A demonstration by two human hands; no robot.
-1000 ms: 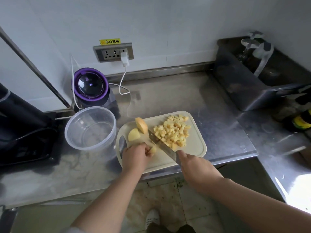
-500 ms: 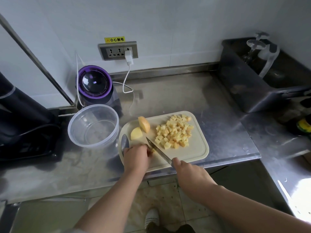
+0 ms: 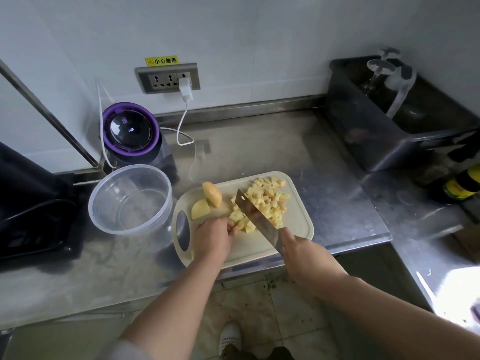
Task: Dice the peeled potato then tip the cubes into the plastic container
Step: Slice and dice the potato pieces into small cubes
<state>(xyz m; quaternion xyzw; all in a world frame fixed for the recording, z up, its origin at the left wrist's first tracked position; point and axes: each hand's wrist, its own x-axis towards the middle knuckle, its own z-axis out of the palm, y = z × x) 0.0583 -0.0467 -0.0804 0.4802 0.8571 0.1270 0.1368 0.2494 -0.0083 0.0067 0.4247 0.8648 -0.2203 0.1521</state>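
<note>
Clamps the right grip (image 3: 304, 253) round the cleaver (image 3: 255, 219) handle. Long axis of the blade runs away and leftward, tip over the potato cubes (image 3: 270, 201) heaped on the cutting board (image 3: 296, 227). Curls the left grip (image 3: 213, 237) against the heap's near edge, pinching anything or not, cannot tell. Plastic container (image 3: 91, 198) just left of the board, on the desk (image 3: 272, 146).

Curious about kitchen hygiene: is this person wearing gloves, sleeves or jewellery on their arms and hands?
No gloves: the left hand and right hand are bare, with no ring or watch visible. Both forearms are uncovered; only a pale grey sleeve edge shows high on the left arm.
</note>
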